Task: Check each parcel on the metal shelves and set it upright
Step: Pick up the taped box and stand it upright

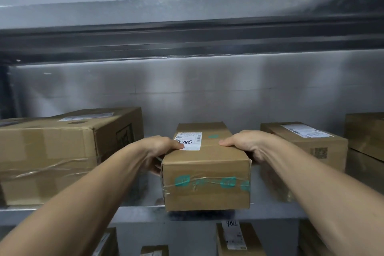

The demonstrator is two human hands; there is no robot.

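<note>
A long brown cardboard parcel (207,174) lies flat on the metal shelf (137,213), its near end sticking slightly over the front edge. Its top carries a white label with handwritten digits, and clear tape with teal marks crosses its near face. My left hand (161,147) grips the parcel's left side, thumb on the label. My right hand (247,145) grips the right side, thumb lying on top. The fingers of both hands are hidden behind the box.
A large taped carton (62,156) sits close on the left. A flatter labelled box (305,151) lies on the right, with another carton (365,141) at the right edge. Several labelled parcels (234,239) stand on the shelf below. A steel back wall closes the shelf.
</note>
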